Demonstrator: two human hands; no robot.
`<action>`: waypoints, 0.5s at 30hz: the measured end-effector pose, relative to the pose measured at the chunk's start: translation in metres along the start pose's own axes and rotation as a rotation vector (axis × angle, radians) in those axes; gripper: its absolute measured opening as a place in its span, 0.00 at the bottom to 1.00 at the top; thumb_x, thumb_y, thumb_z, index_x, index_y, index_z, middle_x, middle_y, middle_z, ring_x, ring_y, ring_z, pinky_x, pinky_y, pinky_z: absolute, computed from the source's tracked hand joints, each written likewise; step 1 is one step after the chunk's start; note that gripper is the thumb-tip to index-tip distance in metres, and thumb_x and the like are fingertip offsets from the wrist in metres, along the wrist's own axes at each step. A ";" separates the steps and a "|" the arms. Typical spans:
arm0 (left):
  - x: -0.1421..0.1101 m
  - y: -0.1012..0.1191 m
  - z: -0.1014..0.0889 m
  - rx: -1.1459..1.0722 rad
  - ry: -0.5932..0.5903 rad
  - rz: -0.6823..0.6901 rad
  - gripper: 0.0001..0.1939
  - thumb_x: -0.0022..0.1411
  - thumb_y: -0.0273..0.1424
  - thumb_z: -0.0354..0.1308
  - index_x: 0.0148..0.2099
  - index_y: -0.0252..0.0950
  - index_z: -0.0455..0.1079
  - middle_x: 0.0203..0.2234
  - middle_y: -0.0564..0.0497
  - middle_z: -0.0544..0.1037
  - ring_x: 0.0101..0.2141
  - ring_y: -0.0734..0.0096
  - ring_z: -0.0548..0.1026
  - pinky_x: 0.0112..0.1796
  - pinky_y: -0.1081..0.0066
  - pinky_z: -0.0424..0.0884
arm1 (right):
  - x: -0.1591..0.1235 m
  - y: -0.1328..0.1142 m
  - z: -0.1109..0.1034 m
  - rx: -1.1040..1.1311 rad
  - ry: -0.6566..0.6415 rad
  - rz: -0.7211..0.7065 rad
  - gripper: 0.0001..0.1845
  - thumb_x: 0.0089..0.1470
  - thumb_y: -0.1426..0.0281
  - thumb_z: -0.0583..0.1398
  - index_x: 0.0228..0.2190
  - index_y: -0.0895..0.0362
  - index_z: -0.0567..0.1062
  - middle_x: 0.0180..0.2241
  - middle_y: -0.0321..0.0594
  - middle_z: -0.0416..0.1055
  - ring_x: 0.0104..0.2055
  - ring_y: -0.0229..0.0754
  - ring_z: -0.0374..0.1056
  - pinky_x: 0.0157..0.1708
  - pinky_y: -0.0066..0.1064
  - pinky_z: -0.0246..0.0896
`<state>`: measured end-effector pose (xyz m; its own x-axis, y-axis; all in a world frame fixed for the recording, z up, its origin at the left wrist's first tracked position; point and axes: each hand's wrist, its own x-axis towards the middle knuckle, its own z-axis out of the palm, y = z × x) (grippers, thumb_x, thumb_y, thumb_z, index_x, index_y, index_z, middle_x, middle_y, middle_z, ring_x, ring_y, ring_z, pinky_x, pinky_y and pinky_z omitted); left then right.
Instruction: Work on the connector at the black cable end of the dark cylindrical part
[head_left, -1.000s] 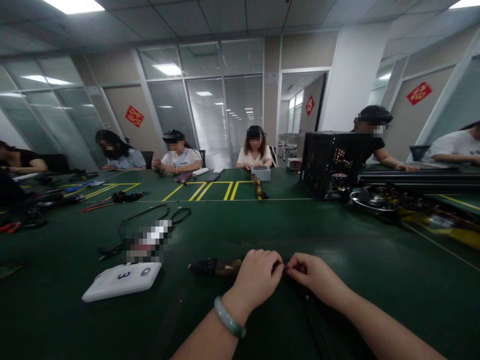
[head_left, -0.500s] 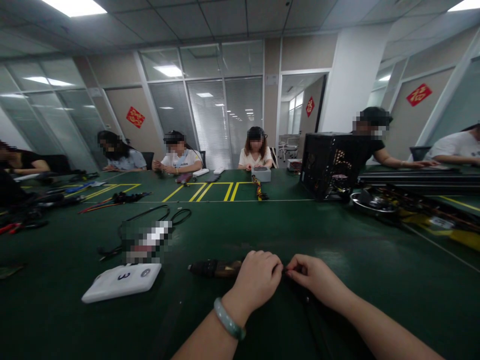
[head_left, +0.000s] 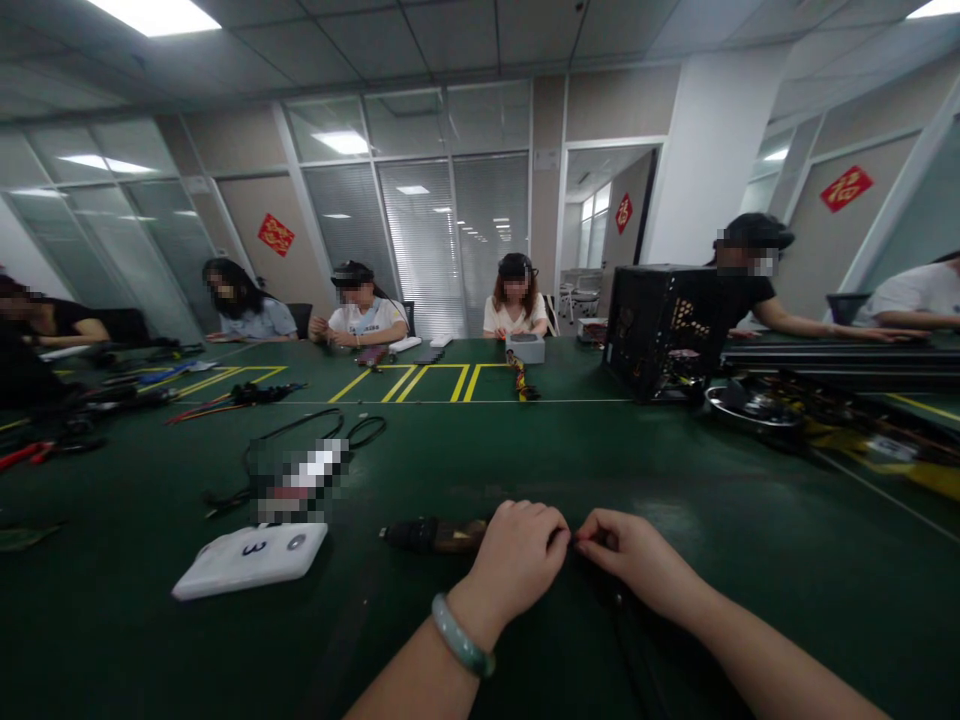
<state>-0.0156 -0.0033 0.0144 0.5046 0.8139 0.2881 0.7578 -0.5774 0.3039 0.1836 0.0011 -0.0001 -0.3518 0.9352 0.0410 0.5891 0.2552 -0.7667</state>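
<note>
On the green table lies a dark, long electric screwdriver point(head_left: 442, 535) with a narrow tip pointing left; its right end is hidden under my left hand point(head_left: 517, 555). The fingers of that hand are closed around the tool's rear part, thumb and forefinger pressed together. Just to the right, my right hand point(head_left: 626, 555) is closed in a pinch, close to the left fingertips. Something small and dark shows between the two hands, too small to make out. Below my right hand a black cord point(head_left: 628, 640) runs toward the table's near edge.
At left lie a white power bank point(head_left: 251, 560) marked 3 and a black cable point(head_left: 367, 430). A black computer case point(head_left: 664, 330) stands at right, beside a metal bowl point(head_left: 750, 410) of small parts. Several co-workers sit across the table; a grey power supply point(head_left: 525, 348) is before one.
The view has shifted slightly. Both hands keep nearly the same place and grip, and the screwdriver lies as before.
</note>
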 end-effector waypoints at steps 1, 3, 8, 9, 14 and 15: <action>0.000 0.000 0.000 -0.008 0.004 0.003 0.10 0.69 0.33 0.49 0.40 0.40 0.71 0.35 0.53 0.76 0.38 0.65 0.71 0.42 0.64 0.62 | 0.000 0.000 0.000 0.002 -0.002 -0.001 0.06 0.56 0.67 0.59 0.33 0.54 0.76 0.30 0.34 0.75 0.32 0.39 0.69 0.30 0.26 0.58; 0.000 -0.001 0.000 -0.023 0.015 0.009 0.10 0.69 0.33 0.49 0.40 0.40 0.71 0.35 0.54 0.76 0.38 0.66 0.71 0.42 0.64 0.62 | 0.000 0.001 0.001 0.008 -0.002 -0.005 0.07 0.56 0.67 0.59 0.33 0.54 0.76 0.30 0.34 0.76 0.32 0.40 0.69 0.30 0.27 0.58; -0.001 -0.001 0.001 -0.044 0.043 0.016 0.09 0.68 0.33 0.49 0.39 0.40 0.71 0.34 0.53 0.75 0.37 0.66 0.71 0.41 0.64 0.61 | 0.000 0.003 0.001 0.029 -0.004 -0.011 0.07 0.57 0.66 0.59 0.33 0.54 0.76 0.31 0.34 0.76 0.33 0.40 0.70 0.30 0.27 0.60; -0.001 -0.002 0.002 -0.049 0.046 0.019 0.09 0.68 0.33 0.49 0.39 0.40 0.70 0.34 0.53 0.75 0.37 0.66 0.71 0.41 0.64 0.61 | 0.000 0.004 0.001 0.027 -0.003 -0.012 0.07 0.57 0.66 0.59 0.33 0.54 0.76 0.31 0.34 0.76 0.33 0.40 0.70 0.31 0.26 0.60; -0.002 -0.002 0.002 -0.069 0.047 0.026 0.08 0.67 0.32 0.50 0.39 0.41 0.70 0.34 0.53 0.75 0.36 0.66 0.71 0.41 0.64 0.61 | 0.000 0.004 0.001 0.019 -0.002 -0.020 0.06 0.58 0.66 0.59 0.34 0.53 0.76 0.31 0.33 0.76 0.33 0.39 0.70 0.31 0.26 0.60; -0.002 -0.002 0.001 -0.071 0.049 0.028 0.08 0.67 0.32 0.50 0.39 0.41 0.70 0.34 0.54 0.75 0.37 0.66 0.71 0.41 0.64 0.61 | 0.000 0.003 0.001 0.017 0.001 -0.022 0.06 0.58 0.66 0.59 0.33 0.53 0.76 0.31 0.32 0.76 0.33 0.39 0.70 0.31 0.26 0.60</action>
<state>-0.0176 -0.0037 0.0120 0.5027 0.7943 0.3410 0.7116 -0.6042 0.3585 0.1852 0.0014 -0.0033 -0.3635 0.9298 0.0584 0.5687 0.2711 -0.7766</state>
